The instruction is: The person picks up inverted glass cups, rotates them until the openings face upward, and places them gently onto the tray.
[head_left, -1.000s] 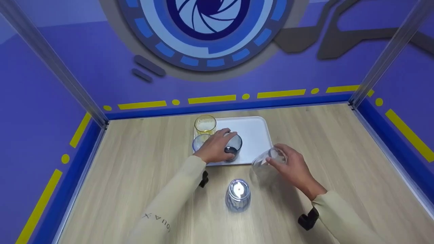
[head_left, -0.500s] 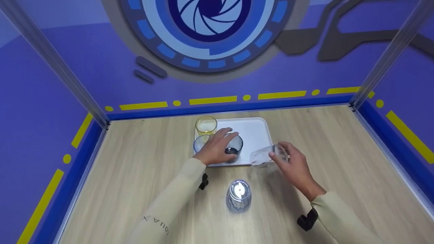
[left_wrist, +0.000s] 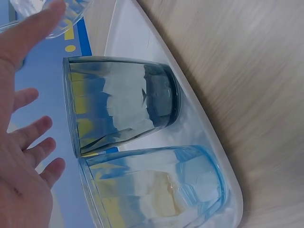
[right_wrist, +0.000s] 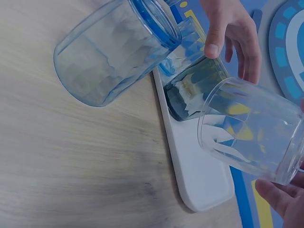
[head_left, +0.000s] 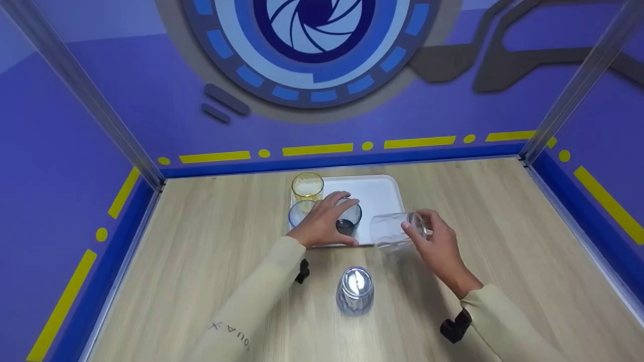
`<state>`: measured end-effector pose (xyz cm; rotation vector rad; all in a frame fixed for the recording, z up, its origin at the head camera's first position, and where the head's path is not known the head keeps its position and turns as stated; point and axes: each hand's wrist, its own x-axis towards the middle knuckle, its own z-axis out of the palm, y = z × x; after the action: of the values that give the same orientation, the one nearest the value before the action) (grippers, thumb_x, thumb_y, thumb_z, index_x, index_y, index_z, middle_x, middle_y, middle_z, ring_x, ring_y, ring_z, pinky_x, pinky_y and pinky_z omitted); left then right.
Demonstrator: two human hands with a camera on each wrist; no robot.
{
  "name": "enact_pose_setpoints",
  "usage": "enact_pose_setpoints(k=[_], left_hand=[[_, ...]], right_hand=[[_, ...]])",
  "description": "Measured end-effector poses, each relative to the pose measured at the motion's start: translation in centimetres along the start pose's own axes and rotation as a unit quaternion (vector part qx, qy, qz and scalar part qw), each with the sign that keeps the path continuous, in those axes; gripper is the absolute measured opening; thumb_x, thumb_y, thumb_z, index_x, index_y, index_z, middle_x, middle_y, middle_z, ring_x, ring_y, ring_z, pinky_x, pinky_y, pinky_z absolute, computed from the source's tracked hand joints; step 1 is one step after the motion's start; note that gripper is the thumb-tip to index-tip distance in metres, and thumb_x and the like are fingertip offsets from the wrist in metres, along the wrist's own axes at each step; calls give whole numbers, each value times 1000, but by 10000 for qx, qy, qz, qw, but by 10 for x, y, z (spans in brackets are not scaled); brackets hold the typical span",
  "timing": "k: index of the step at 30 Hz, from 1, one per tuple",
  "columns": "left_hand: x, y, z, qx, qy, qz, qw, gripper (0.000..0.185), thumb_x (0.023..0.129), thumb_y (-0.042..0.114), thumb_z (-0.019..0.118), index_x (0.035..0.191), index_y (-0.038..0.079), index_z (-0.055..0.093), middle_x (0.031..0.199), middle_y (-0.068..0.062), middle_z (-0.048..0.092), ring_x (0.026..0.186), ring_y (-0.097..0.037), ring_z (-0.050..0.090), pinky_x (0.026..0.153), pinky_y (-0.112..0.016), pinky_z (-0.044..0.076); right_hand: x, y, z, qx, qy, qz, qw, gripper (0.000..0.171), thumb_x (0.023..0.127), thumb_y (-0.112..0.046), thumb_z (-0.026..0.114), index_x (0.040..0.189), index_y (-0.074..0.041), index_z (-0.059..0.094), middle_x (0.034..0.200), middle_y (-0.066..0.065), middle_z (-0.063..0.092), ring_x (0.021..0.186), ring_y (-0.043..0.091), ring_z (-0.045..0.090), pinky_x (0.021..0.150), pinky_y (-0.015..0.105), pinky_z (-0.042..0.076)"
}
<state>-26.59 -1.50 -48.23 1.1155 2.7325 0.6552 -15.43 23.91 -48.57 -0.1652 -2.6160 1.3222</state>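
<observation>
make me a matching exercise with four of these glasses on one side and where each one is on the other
Column 1
1. yellow glass
2. clear glass
3. dark grey glass
4. upside-down glass

Column 2
A. held tilted by the right hand
B. on the wood-grain table, nearer than the tray
C. at the tray's far left corner
D. on the tray, upright beside the left hand

Pairs: 1-C, 2-A, 3-D, 4-B

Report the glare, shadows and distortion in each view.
Head: strong glare atop the upturned glass, soft shadow on the table below the right hand; left wrist: the wall looks broken up through the dark glass; right wrist: dim picture, thin shadow along the tray.
</observation>
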Motion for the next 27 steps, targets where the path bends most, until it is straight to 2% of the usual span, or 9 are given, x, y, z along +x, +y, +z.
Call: enact_pose_setpoints(k=[7, 16, 21, 27], left_hand=[[0, 2, 2, -53, -68, 159, 9998, 97, 68, 63, 77, 149, 31, 35, 156, -1, 30, 145, -20, 26, 117, -49, 27], [0, 8, 4, -334, -234, 17, 9992, 98, 66, 64, 78, 149, 38, 32, 158, 2, 26, 147, -19, 24, 118, -50, 25], [1, 11, 5, -453, -211, 13, 9987, 97, 67, 60, 80, 149, 39, 31, 159, 4, 25, 147, -20, 23, 118, -51, 24], [3, 11, 6, -411, -37, 246, 9988, 99, 66, 62, 79, 149, 37, 31, 157, 3, 28, 145, -18, 26, 118, -49, 26]], right_hand=[[1, -1, 0, 198, 62, 77, 9998, 57, 92, -46, 61, 131, -6, 47, 130, 15, 56, 122, 34, 54, 100, 51, 47], [3, -6, 2, 445, 57, 253, 9987, 58, 92, -47, 60, 131, -7, 46, 130, 15, 55, 123, 33, 54, 102, 51, 45], [3, -7, 2, 516, 53, 287, 9982, 58, 92, -49, 59, 131, -8, 46, 130, 14, 55, 123, 31, 54, 102, 50, 46], [4, -9, 4, 641, 144, 230, 9976, 57, 93, -48, 59, 131, -7, 47, 128, 14, 55, 122, 31, 55, 101, 49, 45]])
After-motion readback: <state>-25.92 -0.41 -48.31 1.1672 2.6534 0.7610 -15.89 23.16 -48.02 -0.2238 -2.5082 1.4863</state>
